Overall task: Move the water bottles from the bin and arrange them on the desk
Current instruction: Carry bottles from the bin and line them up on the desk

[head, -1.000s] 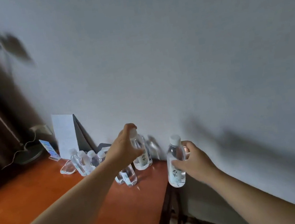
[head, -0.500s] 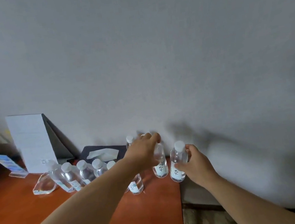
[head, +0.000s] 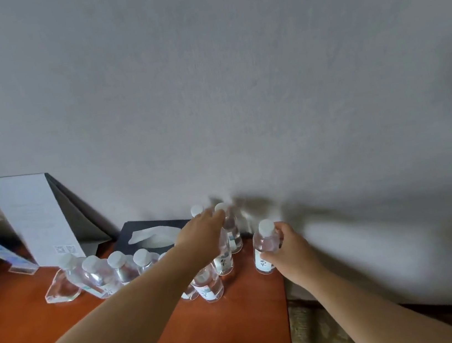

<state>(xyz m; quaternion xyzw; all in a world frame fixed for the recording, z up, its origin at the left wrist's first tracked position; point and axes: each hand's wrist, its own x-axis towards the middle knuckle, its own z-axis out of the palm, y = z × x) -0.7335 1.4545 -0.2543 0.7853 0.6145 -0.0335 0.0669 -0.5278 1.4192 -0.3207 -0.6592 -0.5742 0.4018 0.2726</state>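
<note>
Now right hand [head: 286, 250] grips bottle [head: 264, 248] on desk [head: 235, 330]; left hand [head: 203, 232] perhaps touching another.

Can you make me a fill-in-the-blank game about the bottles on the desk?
1. The right hand grips a bottle near the desk's ____ edge.
2. Every bottle cap is ____.
3. The left hand reaches a bottle standing close to the ____.

Missing words: right; white; wall

Dim, soft light; wall [head: 235, 82] shadows smeared, perhaps by motion blur.
</note>
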